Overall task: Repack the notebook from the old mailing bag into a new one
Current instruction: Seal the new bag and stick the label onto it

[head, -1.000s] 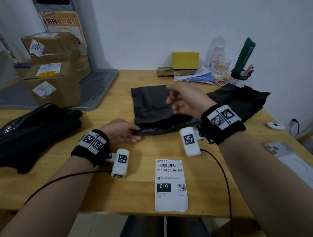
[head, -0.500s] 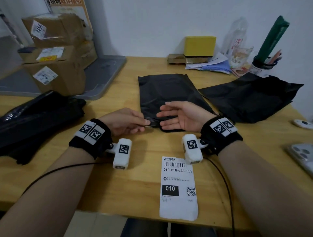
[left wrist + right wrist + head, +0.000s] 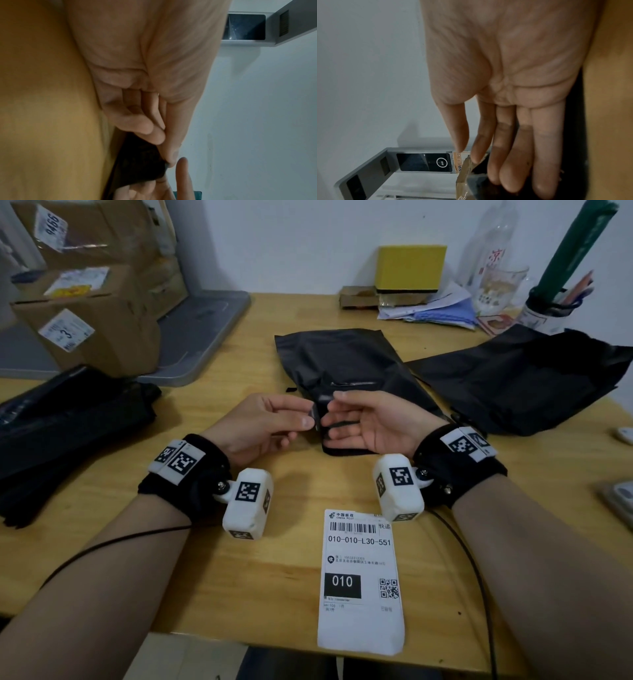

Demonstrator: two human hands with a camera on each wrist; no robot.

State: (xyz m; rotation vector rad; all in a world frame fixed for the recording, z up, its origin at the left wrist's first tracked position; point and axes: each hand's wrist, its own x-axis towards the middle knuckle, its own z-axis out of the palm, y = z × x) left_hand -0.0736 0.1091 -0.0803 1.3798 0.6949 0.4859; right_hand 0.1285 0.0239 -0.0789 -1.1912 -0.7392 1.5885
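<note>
left hand (image 3: 260, 422) pinching bag (image 3: 346, 364) edge | right hand (image 3: 370, 422) palm up, touching same edge | label (image 3: 361, 580) near, on table (image 3: 274, 577) | second bag (image 3: 520, 381) right
</note>
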